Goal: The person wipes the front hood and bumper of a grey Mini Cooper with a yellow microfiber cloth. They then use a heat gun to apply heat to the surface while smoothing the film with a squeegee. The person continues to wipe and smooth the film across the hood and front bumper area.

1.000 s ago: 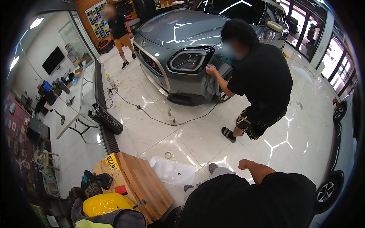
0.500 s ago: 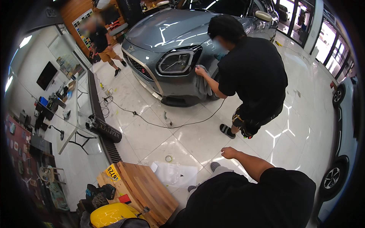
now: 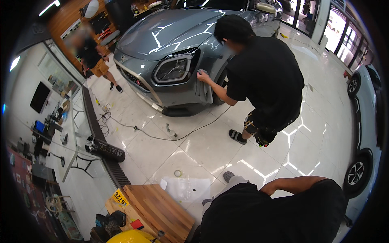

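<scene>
My right hand (image 3: 267, 188) rests at my hip, against my grey trousers and black shirt; its fingers are hidden, so whether it is open or closed does not show. No part of my left hand is in view. In front of me a co-worker in black bends beside a grey car (image 3: 170, 32). The co-worker's hand (image 3: 204, 76) holds a grey cloth (image 3: 204, 91) against the front corner, just right of the headlight (image 3: 172, 69).
A cable (image 3: 158, 138) crosses the tiled floor past a spray bottle (image 3: 170, 131). A tape roll (image 3: 178, 173) and a clear sheet (image 3: 186, 189) lie near a wooden bench (image 3: 162, 206). A second car (image 3: 366, 133) stands at right; another person (image 3: 95, 56) walks at far left.
My right hand has drawn back from in front of me to my hip. The view has shifted slightly. The co-worker still holds the cloth at the car's corner.
</scene>
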A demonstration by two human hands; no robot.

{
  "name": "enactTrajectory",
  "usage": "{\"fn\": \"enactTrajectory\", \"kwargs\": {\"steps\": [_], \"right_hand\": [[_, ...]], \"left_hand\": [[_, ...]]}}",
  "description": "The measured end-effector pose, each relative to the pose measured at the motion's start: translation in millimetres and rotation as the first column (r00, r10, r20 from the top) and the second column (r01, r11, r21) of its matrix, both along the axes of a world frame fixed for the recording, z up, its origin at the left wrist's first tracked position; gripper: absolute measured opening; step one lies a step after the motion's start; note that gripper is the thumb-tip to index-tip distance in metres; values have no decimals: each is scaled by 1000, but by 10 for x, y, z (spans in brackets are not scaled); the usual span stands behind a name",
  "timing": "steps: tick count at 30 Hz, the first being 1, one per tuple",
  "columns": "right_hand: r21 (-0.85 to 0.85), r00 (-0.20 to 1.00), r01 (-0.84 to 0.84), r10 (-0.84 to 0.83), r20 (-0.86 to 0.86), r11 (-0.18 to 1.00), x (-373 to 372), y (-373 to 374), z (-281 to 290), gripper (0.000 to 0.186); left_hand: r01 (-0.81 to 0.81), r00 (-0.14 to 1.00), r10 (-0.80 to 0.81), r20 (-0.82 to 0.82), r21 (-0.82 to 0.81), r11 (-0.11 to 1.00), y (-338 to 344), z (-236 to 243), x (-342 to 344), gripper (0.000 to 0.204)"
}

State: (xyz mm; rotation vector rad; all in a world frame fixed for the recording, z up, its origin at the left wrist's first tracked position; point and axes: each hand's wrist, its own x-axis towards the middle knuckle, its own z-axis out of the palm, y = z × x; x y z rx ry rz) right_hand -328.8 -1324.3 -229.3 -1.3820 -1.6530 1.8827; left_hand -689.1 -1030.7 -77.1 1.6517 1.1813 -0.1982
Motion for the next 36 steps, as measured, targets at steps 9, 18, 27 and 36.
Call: {"fn": "enactTrajectory", "kwargs": {"steps": [9,18,27,36], "right_hand": [[-538,954,125,-250,-166,834,-184,-630,-772,45],[-675,968,-84,-100,-228,733,141,-355,145,33],[-246,932,-313,346,105,917,402,679,272,34],[38,633,447,-346,693,894,537,1054,-41,33]], "left_hand": [[31,994,-44,-98,-129,991,91,-55,-3,38],[63,968,-148,-204,-373,926,-8,-131,-212,39],[180,923,-339,-184,-574,799,99,-744,-289,40],[170,980,-55,191,-660,732,122,-1564,-909,31]]}}
